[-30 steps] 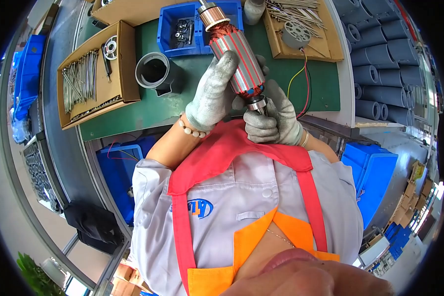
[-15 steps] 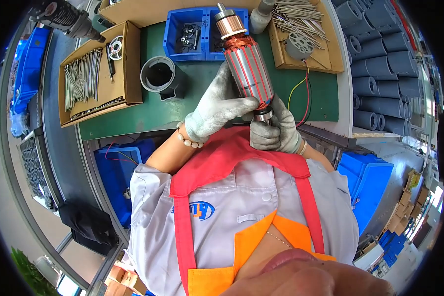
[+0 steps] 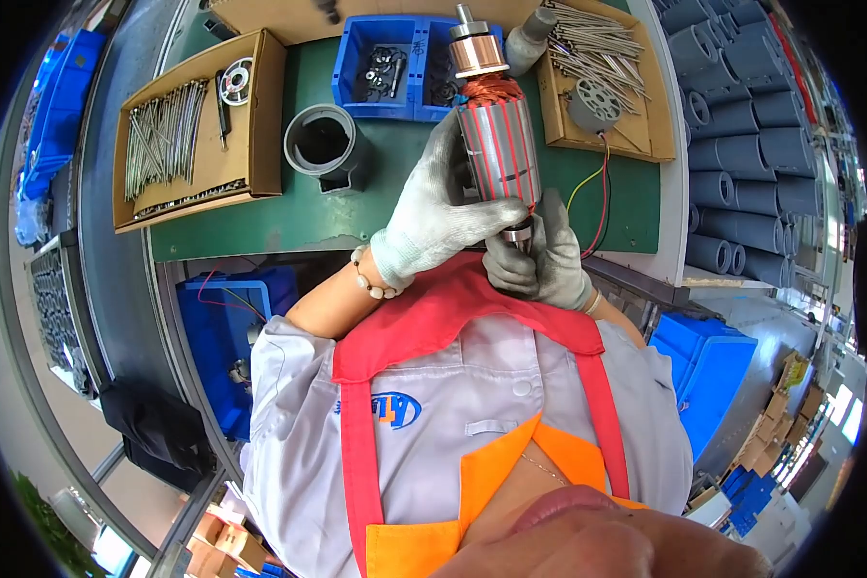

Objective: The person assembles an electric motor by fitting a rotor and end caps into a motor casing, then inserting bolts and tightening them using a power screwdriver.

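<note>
A motor armature (image 3: 501, 144) with red strips along its steel core, copper windings and a copper commutator stands nearly upright above the bench, commutator end away from me. My left hand (image 3: 448, 197), in a pale work glove, is closed around the side of its core, thumb across the lower end. At the near end, my right hand (image 3: 539, 260), gloved too, has its fingers curled around the shaft by the bearing (image 3: 518, 234); part of that grip is hidden. A grey cylindrical housing (image 3: 326, 144) stands on the bench, left of my left hand.
Behind the armature sits a blue divided bin (image 3: 380, 72) with small parts. Cardboard trays of long metal rods lie left (image 3: 260, 144) and right (image 3: 660, 135). A round motor part (image 3: 594, 104) trails wires toward the bench edge. Grey tubes (image 3: 742, 154) are stacked at right.
The armature has tipped more upright and shifted slightly right, both hands still on it. The dark tool at upper left has mostly left the view. The whole view has shifted a little.
</note>
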A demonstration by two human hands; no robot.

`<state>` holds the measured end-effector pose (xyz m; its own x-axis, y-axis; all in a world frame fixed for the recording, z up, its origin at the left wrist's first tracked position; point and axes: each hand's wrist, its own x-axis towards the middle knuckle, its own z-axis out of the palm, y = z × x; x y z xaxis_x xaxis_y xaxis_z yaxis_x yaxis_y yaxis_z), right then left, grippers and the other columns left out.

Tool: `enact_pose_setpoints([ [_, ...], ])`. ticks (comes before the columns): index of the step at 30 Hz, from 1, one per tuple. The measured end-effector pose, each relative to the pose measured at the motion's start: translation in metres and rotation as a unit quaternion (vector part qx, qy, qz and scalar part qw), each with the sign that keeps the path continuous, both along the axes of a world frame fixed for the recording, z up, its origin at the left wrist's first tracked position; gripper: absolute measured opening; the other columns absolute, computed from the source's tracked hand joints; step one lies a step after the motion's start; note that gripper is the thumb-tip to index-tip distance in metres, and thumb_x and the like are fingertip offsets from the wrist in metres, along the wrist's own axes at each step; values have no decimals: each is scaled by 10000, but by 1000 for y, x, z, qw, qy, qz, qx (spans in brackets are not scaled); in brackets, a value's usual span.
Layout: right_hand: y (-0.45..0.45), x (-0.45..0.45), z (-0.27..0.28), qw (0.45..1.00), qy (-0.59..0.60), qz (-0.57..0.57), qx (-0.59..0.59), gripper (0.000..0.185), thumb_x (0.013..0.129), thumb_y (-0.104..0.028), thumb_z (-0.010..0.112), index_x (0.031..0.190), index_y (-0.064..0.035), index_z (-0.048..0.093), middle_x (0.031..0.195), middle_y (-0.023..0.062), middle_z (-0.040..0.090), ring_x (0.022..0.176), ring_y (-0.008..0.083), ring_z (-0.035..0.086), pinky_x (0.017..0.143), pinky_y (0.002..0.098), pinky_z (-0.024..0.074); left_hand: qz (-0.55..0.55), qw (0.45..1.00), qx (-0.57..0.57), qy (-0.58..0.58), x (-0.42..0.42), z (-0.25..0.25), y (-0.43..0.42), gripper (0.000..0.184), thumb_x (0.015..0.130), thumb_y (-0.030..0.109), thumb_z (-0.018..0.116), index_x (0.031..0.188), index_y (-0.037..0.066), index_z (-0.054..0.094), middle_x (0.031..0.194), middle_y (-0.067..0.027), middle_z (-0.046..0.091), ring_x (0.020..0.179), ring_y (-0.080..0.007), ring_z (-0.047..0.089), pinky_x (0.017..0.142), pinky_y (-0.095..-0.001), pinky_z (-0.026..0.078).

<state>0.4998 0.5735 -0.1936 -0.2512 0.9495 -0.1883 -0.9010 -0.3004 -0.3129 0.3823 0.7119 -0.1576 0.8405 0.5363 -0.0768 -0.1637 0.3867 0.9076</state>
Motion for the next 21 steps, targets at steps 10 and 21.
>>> enact_pose_setpoints([
  [10,-2,4,-16,997,73,22,2,673,892,-764,340,959,-142,589,520,-48,300,405,72,262,383,223,269,77,991,109,29,3,-5,-5,1105,640,134,917,1504,43,233,1392,-130,464,1233,-231,519,1020,-396,468],
  [21,-3,1,-20,990,119,38,60,761,894,-731,403,1169,-49,601,494,-58,322,378,54,278,363,216,252,39,998,10,51,1,8,13,613,935,205,642,1437,-21,374,1245,-91,562,1102,-129,541,969,-287,450],
])
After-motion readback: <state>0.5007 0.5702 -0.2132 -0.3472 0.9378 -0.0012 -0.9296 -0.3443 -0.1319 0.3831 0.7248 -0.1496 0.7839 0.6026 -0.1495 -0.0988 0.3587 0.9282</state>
